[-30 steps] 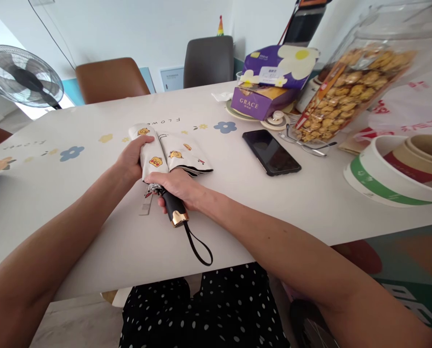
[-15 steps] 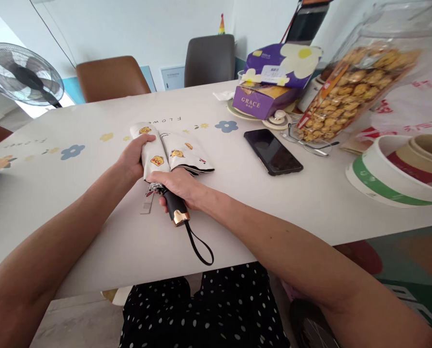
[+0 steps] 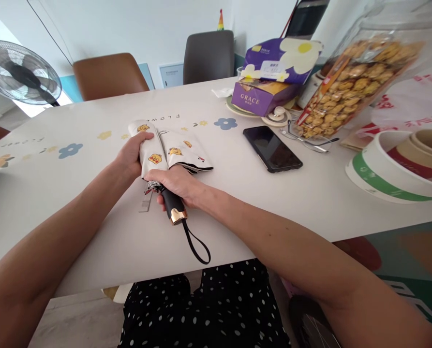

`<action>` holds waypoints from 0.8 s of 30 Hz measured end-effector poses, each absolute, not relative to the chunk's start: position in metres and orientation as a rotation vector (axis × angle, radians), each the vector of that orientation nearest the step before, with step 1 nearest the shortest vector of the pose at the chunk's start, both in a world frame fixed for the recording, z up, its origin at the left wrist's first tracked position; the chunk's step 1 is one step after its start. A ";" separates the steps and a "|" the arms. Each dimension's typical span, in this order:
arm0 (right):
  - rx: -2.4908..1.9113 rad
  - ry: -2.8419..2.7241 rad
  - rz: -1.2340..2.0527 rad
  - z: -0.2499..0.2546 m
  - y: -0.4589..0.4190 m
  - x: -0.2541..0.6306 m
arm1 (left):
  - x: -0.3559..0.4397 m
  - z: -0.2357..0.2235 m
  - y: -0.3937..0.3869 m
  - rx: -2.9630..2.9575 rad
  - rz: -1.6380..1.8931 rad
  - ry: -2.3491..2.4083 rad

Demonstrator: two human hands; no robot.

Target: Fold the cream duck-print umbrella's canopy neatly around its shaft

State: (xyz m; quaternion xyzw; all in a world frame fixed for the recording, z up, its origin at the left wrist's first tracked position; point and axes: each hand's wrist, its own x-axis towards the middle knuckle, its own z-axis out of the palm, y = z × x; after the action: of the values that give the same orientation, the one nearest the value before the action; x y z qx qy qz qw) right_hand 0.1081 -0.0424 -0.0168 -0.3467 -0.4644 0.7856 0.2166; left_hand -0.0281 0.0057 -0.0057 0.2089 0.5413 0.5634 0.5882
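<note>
A white flower-printed table (image 3: 128, 251) is being viewed from its near edge, and directions are being counted from the folding umbrella (image 3: 156, 158). A pedestal fan (image 3: 23, 72) is being seen at ten o'clock, a brown chair (image 3: 110, 75) at eleven and a dark grey chair (image 3: 208, 58) at one. At two o'clock a purple GRACE box (image 3: 254, 99) is being supported by a plate (image 3: 237, 110) and topped by a daisy-printed packet (image 3: 270, 63). Between two and three, golden-brown snack pieces (image 3: 346, 92) are being held in a clear jar (image 3: 373, 36). At three, beyond a smartphone (image 3: 273, 149), a paper cup (image 3: 415, 157) is being contained by a green-banded bowl (image 3: 379, 181). Near the table's front edge, the umbrella's canopy is being grasped at nine o'clock by the left hand (image 3: 132, 153); its gathered base and black handle (image 3: 172, 204) are being clasped by the right hand (image 3: 178, 183), the wrist strap being directed towards five.
</note>
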 end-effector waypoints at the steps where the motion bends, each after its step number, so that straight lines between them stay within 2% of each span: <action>1: -0.960 -1.285 2.177 -0.017 -0.042 0.108 | -0.029 -0.006 0.006 0.490 1.312 1.263; 24: -0.955 -1.308 2.161 -0.018 -0.042 0.108 | -0.026 -0.004 0.004 0.594 1.310 1.308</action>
State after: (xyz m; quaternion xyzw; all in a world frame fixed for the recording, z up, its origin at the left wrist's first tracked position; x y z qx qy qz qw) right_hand 0.1077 -0.0422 -0.0184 -0.3450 -0.4727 0.7808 0.2189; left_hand -0.0255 0.0039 -0.0040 0.2522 0.5557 0.5565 0.5639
